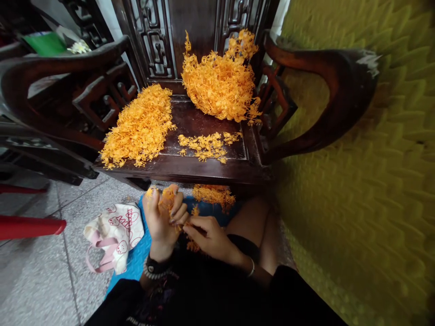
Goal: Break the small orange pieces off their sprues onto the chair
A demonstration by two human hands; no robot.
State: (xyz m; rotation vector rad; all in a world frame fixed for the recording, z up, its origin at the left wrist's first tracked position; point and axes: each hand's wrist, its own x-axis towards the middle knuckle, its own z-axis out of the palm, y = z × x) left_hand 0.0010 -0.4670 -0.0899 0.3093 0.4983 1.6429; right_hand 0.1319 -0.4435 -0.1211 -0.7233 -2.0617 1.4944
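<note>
My left hand (165, 217) is closed around several small orange spidery plastic pieces (167, 197), held up in front of the chair seat. Close beside it, my right hand (211, 237) pinches with thumb and forefinger at an orange piece by the left fingers; the exact grip is too small to make out. More orange pieces (193, 246) hang below the hands, partly hidden. On the seat lie a long heap of orange pieces (141, 124) at left, a rounded heap (220, 83) at the back right, and a small scatter (207, 146) near the front edge.
The dark wooden chair (190, 164) has curved arms on both sides. Under its front edge is another orange bunch (214, 194). A white bag with pink straps (117, 231) rests partly on a blue mat (140, 258). Red legs (30, 226) stand left; a yellow-green textured surface (356, 203) rises right.
</note>
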